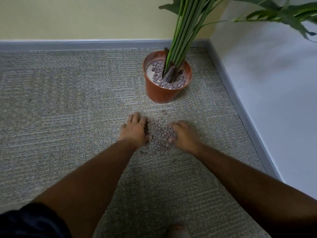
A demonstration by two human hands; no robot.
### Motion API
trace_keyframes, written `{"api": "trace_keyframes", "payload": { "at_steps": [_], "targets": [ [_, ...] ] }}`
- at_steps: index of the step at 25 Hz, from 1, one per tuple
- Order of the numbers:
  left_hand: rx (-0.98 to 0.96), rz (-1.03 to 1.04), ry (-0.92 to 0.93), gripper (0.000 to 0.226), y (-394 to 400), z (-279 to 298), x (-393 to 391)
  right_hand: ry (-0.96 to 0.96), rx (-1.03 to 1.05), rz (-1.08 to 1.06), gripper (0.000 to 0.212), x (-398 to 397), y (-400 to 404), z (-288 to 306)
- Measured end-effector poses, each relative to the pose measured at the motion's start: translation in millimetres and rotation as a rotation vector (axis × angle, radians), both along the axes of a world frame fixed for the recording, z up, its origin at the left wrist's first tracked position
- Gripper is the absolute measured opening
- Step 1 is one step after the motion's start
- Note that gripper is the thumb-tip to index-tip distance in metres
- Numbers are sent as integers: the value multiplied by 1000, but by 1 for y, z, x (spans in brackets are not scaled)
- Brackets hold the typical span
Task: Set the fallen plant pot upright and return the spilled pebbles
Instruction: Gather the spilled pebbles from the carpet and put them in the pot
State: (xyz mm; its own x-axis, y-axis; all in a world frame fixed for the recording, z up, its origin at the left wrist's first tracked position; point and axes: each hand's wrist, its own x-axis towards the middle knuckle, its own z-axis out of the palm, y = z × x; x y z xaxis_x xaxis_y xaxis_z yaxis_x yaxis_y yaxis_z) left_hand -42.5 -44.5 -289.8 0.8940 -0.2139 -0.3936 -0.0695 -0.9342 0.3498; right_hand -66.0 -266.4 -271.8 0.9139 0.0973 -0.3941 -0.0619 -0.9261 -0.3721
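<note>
The carpet (68, 109) fills most of the view, grey and ribbed, running beyond the fingertips to a grey skirting (85, 44) under a pale yellow wall (85, 16); off to the right of the right fingers a white wall (274, 100) meets it in a corner.

The plant (187, 28) rises from that corner, its long green stems leaning up and right, with leaves spreading over the white wall.

The pot (159, 93), orange-brown, stands upright on the carpet just beyond the fingertips and slightly to the right of the gap between the hands. Pebbles lie inside it around the stem base, and a bare white patch shows along its left inner side.

The left hand (136, 130) lies palm down on the carpet, fingers (137, 117) slightly spread and curled against the left edge of the heap. The right hand (184, 134) mirrors it, fingers (173, 127) bent and close together, pressed into the right edge. Neither hand pinches anything; both cup the heap from the sides.

The pebbles (159, 133), small and grey-purple, sit heaped on the carpet between the two sets of fingers, touching both. A few strays lie just beyond the fingertips toward the pot, and others trail back near the wrists.
</note>
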Motion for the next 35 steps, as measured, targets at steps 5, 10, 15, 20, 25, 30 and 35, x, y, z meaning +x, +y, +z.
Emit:
{"api": "trace_keyframes", "payload": {
  "at_steps": [5, 10, 15, 20, 25, 30, 35],
  "targets": [
    [-6, -95, 112, 108, -5, -22, -8, 118, -73, -16, 94, 1, -2, -18],
    [-8, -104, 1, 88, -11, -29, -22, 31, -49, -14, 90, -12, 25, -39],
    [-2, -125, -34, 70, -20, -21, -35, -143, -64, 68, 69, -19, 36, -41],
    [18, -118, -162, 64, -24, -16, -46, -259, -40, 164, 57, -24, 41, -43],
    [-34, -65, -231, 59, -25, -18, -50, -289, -25, 162, 51, -28, 43, -42],
    [-90, -15, -245, 53, -28, -14, -52, -268, 87, 165, 33, -31, 47, -34],
    [-166, 24, -242, 43, -25, -9, -51, -279, 152, 77, 24, -23, 50, -32]
  ]
}}
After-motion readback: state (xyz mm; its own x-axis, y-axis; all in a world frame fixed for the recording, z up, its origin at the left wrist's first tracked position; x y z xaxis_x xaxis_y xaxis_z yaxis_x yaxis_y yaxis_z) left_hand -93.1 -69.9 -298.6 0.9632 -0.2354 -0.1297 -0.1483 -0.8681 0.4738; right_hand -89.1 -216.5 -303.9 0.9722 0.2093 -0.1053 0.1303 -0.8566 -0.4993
